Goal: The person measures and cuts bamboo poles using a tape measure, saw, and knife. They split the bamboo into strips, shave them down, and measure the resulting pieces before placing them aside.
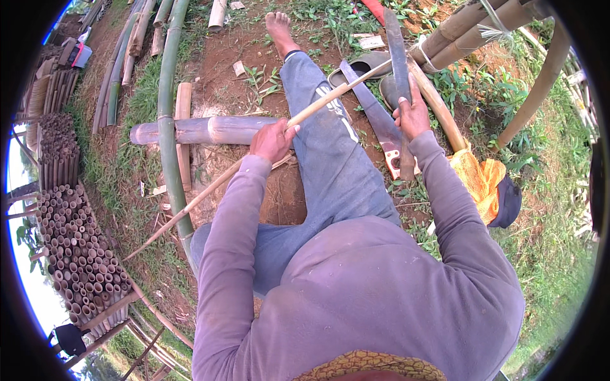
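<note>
Evidently, the worker [394,298] is seated low, one leg [343,159] stretched forward to a bare foot [279,32]. Left hand [272,140]: closed around a thin stick [321,103], which slants across that leg and, lower left, over a green pole [168,89]; leg and pole appear to serve as rests, so one fist seems enough to steady it. Right hand [413,117]: wrapped about a long knife [399,57], blade pointing away from the body, one finger laid straight alongside, presumably for control. The stick's upper end meets the blade in view; contact cannot be confirmed. Beside the leg's right edge lies a saw [375,117], handle toward the worker, judged convenient for reaching. An orange cloth [476,181] and a dark bundle [508,203] lie beyond the right forearm [445,184], out of the knife's way. Ahead, a log [235,130] lies crosswise, its left end passing beneath the green pole and over a slat [183,165], which probably props it off the soil [216,70]. Sandals [372,61] sit near the saw's tip, consistent with the bare foot. Farther off, tied poles [454,32] occupy the upper right; at far left, cut tubes [82,254] are stacked ends outward, apparently for orderly storage.
</note>
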A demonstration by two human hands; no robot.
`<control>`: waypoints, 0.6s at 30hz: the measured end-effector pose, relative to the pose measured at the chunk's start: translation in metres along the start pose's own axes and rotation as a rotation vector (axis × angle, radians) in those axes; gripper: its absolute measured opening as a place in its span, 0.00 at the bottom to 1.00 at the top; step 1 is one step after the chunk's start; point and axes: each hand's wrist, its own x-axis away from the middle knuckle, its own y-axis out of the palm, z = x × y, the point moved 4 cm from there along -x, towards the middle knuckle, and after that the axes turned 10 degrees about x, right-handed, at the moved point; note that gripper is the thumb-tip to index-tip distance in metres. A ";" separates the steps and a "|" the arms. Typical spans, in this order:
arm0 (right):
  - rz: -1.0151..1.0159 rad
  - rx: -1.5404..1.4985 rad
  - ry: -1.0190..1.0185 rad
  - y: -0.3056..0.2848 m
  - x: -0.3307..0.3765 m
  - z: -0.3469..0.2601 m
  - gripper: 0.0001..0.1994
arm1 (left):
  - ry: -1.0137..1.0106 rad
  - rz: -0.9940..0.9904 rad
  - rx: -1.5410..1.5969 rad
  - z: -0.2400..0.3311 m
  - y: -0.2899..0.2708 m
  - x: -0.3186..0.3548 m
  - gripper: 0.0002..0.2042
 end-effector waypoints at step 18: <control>-0.069 0.073 0.088 0.017 -0.004 0.026 0.35 | 0.026 0.018 0.042 0.002 0.044 0.011 0.19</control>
